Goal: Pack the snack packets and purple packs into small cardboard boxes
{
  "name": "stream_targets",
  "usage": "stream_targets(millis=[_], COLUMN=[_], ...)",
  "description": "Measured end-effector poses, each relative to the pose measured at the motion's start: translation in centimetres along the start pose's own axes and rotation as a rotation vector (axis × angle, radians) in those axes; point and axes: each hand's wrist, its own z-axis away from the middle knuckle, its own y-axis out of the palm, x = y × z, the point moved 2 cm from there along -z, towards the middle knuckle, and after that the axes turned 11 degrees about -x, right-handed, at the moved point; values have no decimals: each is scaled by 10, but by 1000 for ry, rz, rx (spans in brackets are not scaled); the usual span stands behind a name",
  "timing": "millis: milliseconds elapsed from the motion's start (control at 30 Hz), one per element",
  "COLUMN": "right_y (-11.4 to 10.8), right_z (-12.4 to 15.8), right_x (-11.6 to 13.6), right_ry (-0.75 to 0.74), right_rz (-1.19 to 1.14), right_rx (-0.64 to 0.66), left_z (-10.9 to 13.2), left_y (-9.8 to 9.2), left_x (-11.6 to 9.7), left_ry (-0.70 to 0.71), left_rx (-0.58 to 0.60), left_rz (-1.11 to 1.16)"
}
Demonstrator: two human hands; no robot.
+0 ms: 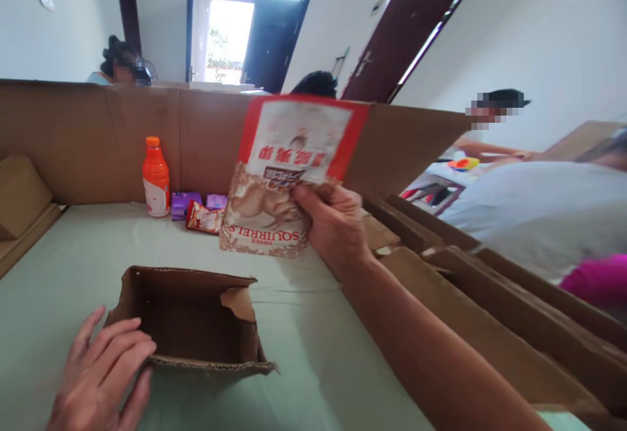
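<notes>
My right hand is closed on a red and white snack pouch printed with squirrels, held upside down in the air above the table. My left hand rests with fingers stretched out against the near left corner of a small open cardboard box. The box stands on the pale green tabletop and looks empty inside. The pouch hangs beyond and to the right of the box.
An orange bottle, two purple packets and a small red snack packet stand by the cardboard wall at the back. Stacked cardboard sheets lie at the right. Other people sit beyond the wall and at the right.
</notes>
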Motion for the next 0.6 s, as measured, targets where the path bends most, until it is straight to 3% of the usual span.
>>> stream_targets(millis=[67, 133, 300, 467, 600], right_y=[12, 24, 45, 63, 79], right_z=[19, 42, 97, 117, 120], right_x=[24, 40, 43, 28, 17], right_ry=[-140, -240, -384, -337, -356], right_rz=[-46, 46, 319, 843, 994], right_rx=[-61, 18, 694, 1308, 1587], left_z=[-2, -5, -9, 0, -1], left_y=[1, 1, -3, 2, 6], left_x=[-4, -7, -9, -4, -7], left_ry=[-5, 1, 4, -49, -30], left_rx=[13, 24, 41, 89, 97], left_rz=[14, 10, -16, -15, 16])
